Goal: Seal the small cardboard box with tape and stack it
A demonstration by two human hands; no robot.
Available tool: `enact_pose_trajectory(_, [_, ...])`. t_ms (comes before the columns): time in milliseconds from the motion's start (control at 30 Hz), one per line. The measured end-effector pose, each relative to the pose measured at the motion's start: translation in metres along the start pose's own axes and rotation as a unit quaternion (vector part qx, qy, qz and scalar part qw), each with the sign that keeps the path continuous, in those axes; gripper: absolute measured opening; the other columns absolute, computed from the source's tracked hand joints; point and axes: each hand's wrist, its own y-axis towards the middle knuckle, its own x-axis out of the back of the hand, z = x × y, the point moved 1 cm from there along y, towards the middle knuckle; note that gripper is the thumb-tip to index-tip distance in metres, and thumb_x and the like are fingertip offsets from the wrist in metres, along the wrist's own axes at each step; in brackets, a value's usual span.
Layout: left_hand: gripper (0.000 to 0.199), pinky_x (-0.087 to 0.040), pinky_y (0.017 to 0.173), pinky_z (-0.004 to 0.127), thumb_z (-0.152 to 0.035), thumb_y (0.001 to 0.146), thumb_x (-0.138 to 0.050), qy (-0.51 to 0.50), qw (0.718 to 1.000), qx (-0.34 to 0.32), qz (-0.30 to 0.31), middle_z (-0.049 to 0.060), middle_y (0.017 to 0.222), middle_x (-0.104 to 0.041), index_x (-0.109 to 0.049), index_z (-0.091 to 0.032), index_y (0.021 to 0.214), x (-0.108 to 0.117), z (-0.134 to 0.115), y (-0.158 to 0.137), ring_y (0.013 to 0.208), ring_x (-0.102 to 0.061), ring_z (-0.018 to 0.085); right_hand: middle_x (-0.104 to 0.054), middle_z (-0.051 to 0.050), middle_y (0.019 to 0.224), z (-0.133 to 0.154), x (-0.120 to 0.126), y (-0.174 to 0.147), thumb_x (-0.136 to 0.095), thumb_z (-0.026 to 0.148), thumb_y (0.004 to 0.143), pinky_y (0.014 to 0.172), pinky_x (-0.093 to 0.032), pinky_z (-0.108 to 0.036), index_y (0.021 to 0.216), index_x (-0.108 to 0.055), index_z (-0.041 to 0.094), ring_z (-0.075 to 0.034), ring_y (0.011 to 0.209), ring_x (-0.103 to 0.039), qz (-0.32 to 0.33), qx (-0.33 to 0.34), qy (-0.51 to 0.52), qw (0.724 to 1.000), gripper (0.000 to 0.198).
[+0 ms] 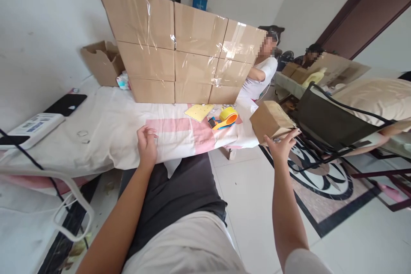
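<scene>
At the right end of the table my right hand (280, 146) grips the near lower edge of a small brown cardboard box (268, 120), thumb and fingers spread along it. The box sits tilted at the table's corner. My left hand (147, 142) rests by the front edge of the cloth, fingers loosely bent and holding nothing that I can see. Between my hands lie an orange tape dispenser (221, 126) with a roll of yellow tape (228, 114) and a yellow patterned sheet (199, 112).
A wall of stacked, taped cardboard boxes (195, 68) stands along the table's back. An open carton (102, 65) and a white device (40, 125) are at left. Behind the stack sits a person in white (261, 78). A dark chair (337, 115) stands at right.
</scene>
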Motion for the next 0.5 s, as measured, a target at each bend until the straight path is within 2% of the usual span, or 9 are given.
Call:
enact_pose_trajectory(100, [0.027, -0.052, 0.083, 0.032, -0.041, 0.098, -0.044, 0.058, 0.998, 0.021, 0.031, 0.004, 0.101, -0.069, -0.054, -0.024, 0.116, -0.001, -0.001, 0.000, 0.077, -0.065, 0.017, -0.009, -0.038, 0.164, 0.003, -0.023, 0.009, -0.079, 0.069, 0.063, 0.112, -0.030, -0.072, 0.164, 0.006, 0.011, -0.056, 0.151, -0.020, 0.047, -0.040, -0.012, 0.998, 0.143])
enact_pose_trajectory(167, [0.026, -0.051, 0.085, 0.034, -0.040, 0.097, -0.045, 0.117, 0.991, 0.039, 0.045, 0.003, 0.098, -0.072, -0.057, -0.026, 0.115, -0.002, -0.003, 0.000, 0.081, -0.067, 0.019, 0.001, -0.036, 0.167, 0.006, -0.028, 0.001, -0.074, 0.074, 0.068, 0.115, -0.028, -0.071, 0.165, 0.003, 0.013, -0.055, 0.154, -0.013, 0.056, -0.031, -0.008, 0.998, 0.138])
enact_pose_trajectory(267, [0.028, -0.049, 0.089, 0.039, -0.041, 0.096, -0.046, 0.181, 0.980, 0.059, 0.065, 0.003, 0.094, -0.074, -0.060, -0.028, 0.116, -0.001, -0.005, 0.000, 0.088, -0.068, 0.025, 0.000, -0.029, 0.170, 0.007, -0.031, -0.022, -0.063, 0.072, 0.079, 0.119, -0.028, -0.064, 0.166, -0.002, 0.015, -0.046, 0.158, -0.008, 0.046, 0.022, 0.009, 0.999, 0.120])
enact_pose_trajectory(367, [0.029, -0.049, 0.090, 0.041, -0.041, 0.095, -0.047, 0.188, 0.976, 0.057, 0.090, 0.003, 0.098, -0.075, -0.060, -0.028, 0.118, 0.003, -0.005, -0.002, 0.090, -0.069, 0.026, -0.006, -0.025, 0.170, 0.006, -0.043, -0.033, -0.059, 0.060, 0.085, 0.122, -0.028, -0.058, 0.165, -0.008, 0.014, -0.040, 0.159, -0.010, 0.004, 0.044, 0.027, 0.999, 0.106])
enact_pose_trajectory(433, [0.030, -0.049, 0.089, 0.039, -0.041, 0.095, -0.047, 0.182, 0.977, 0.051, 0.102, 0.002, 0.100, -0.075, -0.060, -0.029, 0.119, 0.006, -0.004, -0.003, 0.088, -0.070, 0.025, -0.003, -0.024, 0.170, 0.006, -0.058, -0.022, -0.058, 0.052, 0.086, 0.123, -0.027, -0.055, 0.165, -0.008, 0.013, -0.038, 0.159, -0.011, -0.033, 0.043, 0.037, 0.998, 0.102])
enact_pose_trajectory(467, [0.030, -0.049, 0.089, 0.039, -0.042, 0.095, -0.046, 0.181, 0.976, 0.049, 0.108, 0.002, 0.101, -0.076, -0.060, -0.029, 0.118, 0.008, -0.002, -0.004, 0.087, -0.070, 0.025, 0.000, -0.025, 0.170, 0.008, -0.068, -0.008, -0.058, 0.048, 0.085, 0.123, -0.026, -0.055, 0.165, -0.006, 0.013, -0.038, 0.159, -0.011, -0.032, 0.043, 0.042, 0.998, 0.102])
enact_pose_trajectory(500, [0.030, -0.049, 0.088, 0.038, -0.042, 0.096, -0.046, 0.182, 0.975, 0.047, 0.116, 0.002, 0.101, -0.076, -0.060, -0.029, 0.118, 0.008, -0.002, -0.004, 0.087, -0.070, 0.024, 0.001, -0.025, 0.170, 0.012, -0.078, 0.008, -0.059, 0.045, 0.084, 0.123, -0.025, -0.056, 0.165, -0.004, 0.012, -0.038, 0.159, -0.010, -0.004, 0.043, 0.044, 0.998, 0.103])
